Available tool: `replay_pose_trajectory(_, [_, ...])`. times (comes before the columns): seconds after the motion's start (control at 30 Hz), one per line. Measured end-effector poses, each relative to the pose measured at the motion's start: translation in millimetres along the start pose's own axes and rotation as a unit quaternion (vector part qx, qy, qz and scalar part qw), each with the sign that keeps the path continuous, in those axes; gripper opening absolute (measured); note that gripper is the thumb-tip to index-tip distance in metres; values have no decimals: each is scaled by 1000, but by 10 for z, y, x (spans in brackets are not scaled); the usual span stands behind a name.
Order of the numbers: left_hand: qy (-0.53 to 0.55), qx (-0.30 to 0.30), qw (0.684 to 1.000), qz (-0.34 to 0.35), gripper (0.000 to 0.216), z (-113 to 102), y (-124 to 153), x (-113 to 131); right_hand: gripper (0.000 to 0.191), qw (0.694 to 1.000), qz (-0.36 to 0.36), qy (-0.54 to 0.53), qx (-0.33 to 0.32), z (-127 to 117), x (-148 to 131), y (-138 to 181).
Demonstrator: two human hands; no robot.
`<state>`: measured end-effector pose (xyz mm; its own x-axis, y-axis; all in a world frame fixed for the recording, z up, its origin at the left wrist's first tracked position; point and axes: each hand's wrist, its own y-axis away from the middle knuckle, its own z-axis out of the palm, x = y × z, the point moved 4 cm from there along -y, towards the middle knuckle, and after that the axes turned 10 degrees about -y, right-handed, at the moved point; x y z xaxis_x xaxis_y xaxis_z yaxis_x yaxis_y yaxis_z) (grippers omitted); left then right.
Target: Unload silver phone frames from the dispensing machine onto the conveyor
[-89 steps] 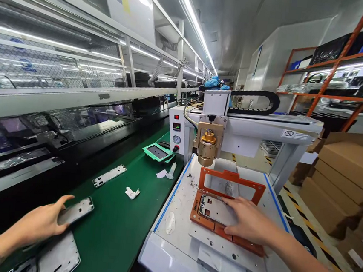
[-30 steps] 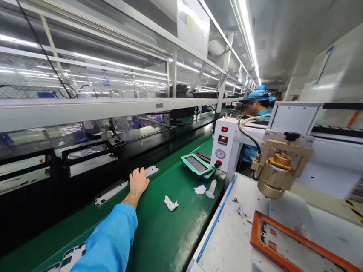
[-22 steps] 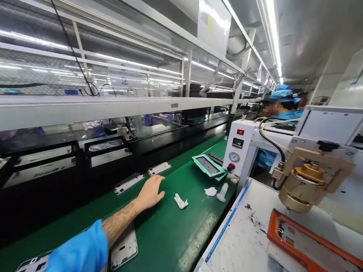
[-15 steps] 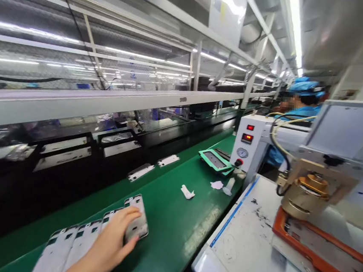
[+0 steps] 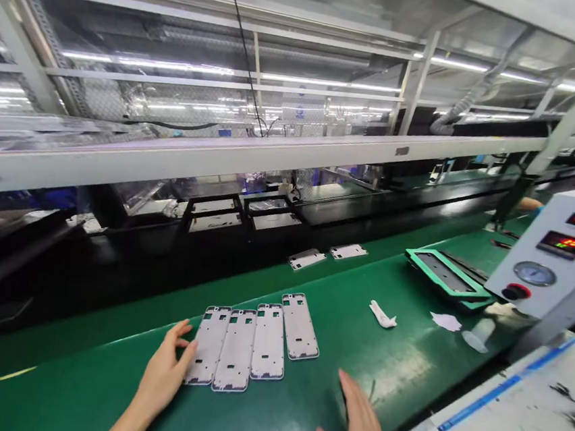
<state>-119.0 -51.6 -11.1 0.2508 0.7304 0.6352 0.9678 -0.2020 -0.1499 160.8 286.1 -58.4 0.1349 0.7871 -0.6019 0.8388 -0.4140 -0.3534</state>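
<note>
1. Four frames (image 5: 255,338) are laid side by side in a row on the green bench (image 5: 99,380), at about 7 o'clock in the view.
2. The left hand (image 5: 163,373) is spread open on the bench, its fingertips touching the left edge of the leftmost frame; nothing is gripped.
3. The right hand (image 5: 359,426) is seen at 5 o'clock, open and flat with fingers together, held just over the bench or on it; which cannot be told. Nothing is held, and it is apart from the row, at 4 o'clock of the rightmost frame.
4. Two more frames (image 5: 327,255) are seen at 12 o'clock of the row, near the far edge of the bench.
5. A crumpled wipe (image 5: 382,314) is found at 2 o'clock of the row, with a white scrap (image 5: 446,321) just beyond it.
6. A green tray (image 5: 447,275) is set at 3 o'clock in the view, beside a white control box (image 5: 552,261) bearing red displays, a gauge and a red button.
</note>
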Motion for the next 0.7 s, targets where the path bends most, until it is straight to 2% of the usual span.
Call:
replay_pose_trajectory(0.13, [0,-33,999,32,76,163,-21,164,91,992,88,47,-76,90,-207,-710])
replay_pose_trajectory(0.27, [13,-49,998,38,71,179,-47,146,103,990,98,30,-102,86,-334,-1088])
replay_pose_trajectory(0.5, [-1,-79,997,24,70,180,-4,141,91,995,91,41,-23,195,-391,-1195])
replay_pose_trajectory(0.6, [8,-57,998,19,66,200,13,117,84,995,84,48,5,189,-390,-1157])
replay_pose_trajectory(0.7, [36,-20,999,9,59,236,-23,88,87,992,109,60,16,93,-269,-1074])
